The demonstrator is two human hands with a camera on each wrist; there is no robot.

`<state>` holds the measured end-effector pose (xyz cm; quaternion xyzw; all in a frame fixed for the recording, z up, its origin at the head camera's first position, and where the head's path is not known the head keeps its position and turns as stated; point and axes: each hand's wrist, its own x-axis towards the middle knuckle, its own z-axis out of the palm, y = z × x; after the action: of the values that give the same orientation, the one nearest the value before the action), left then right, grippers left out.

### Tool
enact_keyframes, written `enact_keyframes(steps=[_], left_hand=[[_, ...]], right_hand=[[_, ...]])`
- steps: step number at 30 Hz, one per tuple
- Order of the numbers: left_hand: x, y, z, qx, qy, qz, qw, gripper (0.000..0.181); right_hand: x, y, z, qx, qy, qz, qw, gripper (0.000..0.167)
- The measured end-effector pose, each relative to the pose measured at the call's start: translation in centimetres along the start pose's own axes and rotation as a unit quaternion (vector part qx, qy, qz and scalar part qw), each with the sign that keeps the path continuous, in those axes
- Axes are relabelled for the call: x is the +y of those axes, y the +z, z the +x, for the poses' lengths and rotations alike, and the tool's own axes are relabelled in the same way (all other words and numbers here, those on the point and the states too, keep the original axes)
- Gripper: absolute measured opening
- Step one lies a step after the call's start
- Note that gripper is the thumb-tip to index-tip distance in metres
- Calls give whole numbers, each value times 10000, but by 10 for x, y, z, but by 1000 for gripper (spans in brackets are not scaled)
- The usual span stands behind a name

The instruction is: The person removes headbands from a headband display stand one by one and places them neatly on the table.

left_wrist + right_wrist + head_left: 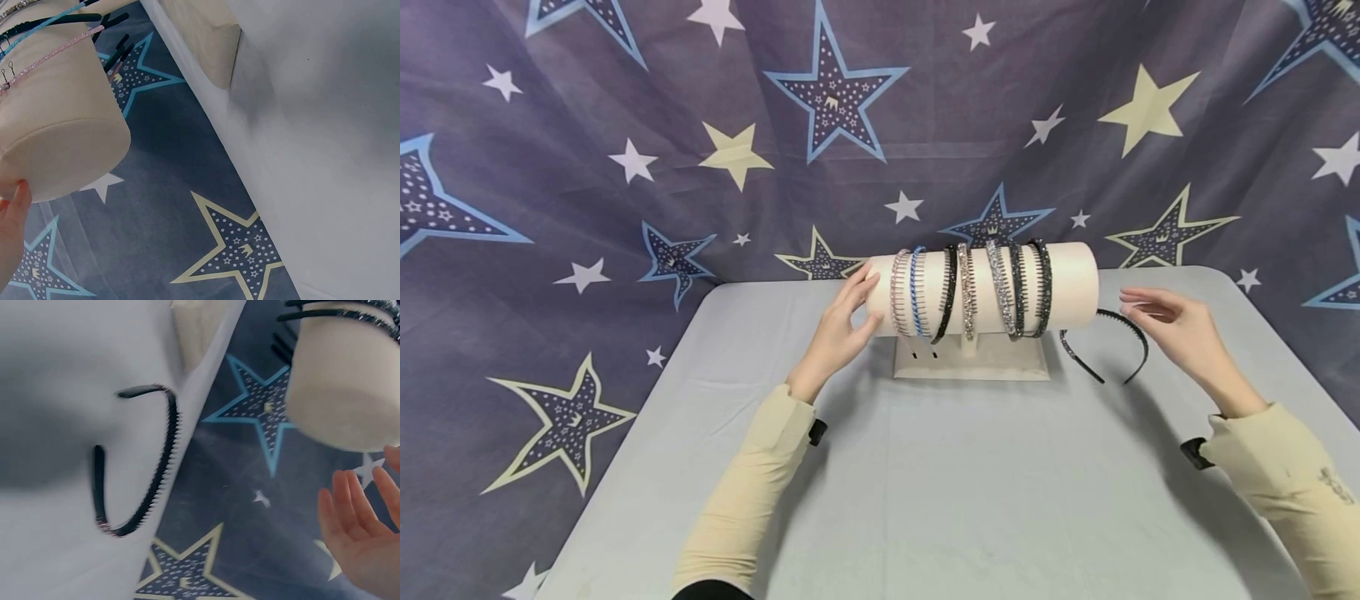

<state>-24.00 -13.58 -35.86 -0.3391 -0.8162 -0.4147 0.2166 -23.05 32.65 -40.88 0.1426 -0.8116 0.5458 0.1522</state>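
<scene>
Left hand (837,329), thumb & fingers spread, touches the left end of the roll (1071,283); right hand (1183,333), fingers loose, holds nothing just off the other end, as I watch remotely. Black headband (165,462) rests on the table (925,483) right of the stand's base (1000,358); other headbands (967,292) ring the roll. I'd guess the loose one's light, springy, prob. plastic, snappable if overspread, so I'd pinch both arms nr the tips

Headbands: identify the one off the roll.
The black toothed headband on the grey table, near the right hand; the other headbands all sit around the cream roll.
</scene>
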Motion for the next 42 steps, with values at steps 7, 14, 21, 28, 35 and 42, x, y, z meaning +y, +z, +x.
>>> enact_keyframes(steps=[7,14,21,28,35,42], left_hand=[[0,0,0,4,0,18,10000,47],[0,0,0,-20,-51,31,10000,48],[32,-7,3,6,-127,-44,9999,44],[36,-8,3,-8,-170,-47,9998,44],[37,-8,2,16,-159,-32,9999,44],[37,-8,3,41,-75,-40,10000,44]], right_hand=[[-69,25,-9,199,-357,-263,9988,30],[-101,40,-14,441,-614,-790,9940,29],[-108,50,-14,707,-1161,-884,9868,30],[-115,59,-12,604,-1489,-1029,9816,34],[-117,71,-9,476,-1759,-1117,9769,36],[-121,81,-6,445,-1789,-1286,9744,36]])
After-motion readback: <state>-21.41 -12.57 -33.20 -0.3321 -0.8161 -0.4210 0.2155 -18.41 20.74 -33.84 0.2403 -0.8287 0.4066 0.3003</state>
